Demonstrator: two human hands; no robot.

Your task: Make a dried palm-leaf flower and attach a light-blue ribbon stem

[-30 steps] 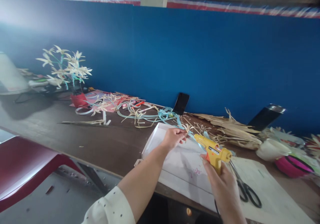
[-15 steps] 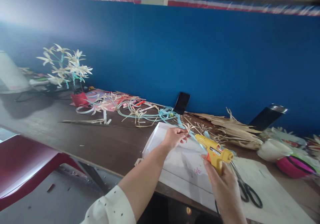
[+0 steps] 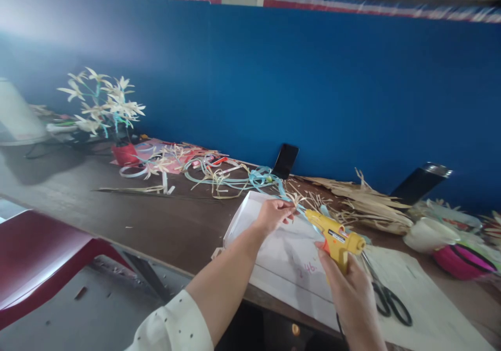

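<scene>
In my right hand is a yellow hot glue gun, its nozzle pointing up and to the left. My left hand pinches a small flower of pale dried-leaf strips, its petals fanning out past my fingertips. The nozzle is close to the flower; whether they touch I cannot tell. Under both hands lies white paper with pink handwriting. Black-handled scissors rest on the paper to the right of the glue gun.
Light-blue ribbon and dried strips lie tangled behind my left hand. A phone leans on the blue partition. To the right are dried leaves, a dark tumbler and a pink pouch. Artificial flowers stand left in a red pot.
</scene>
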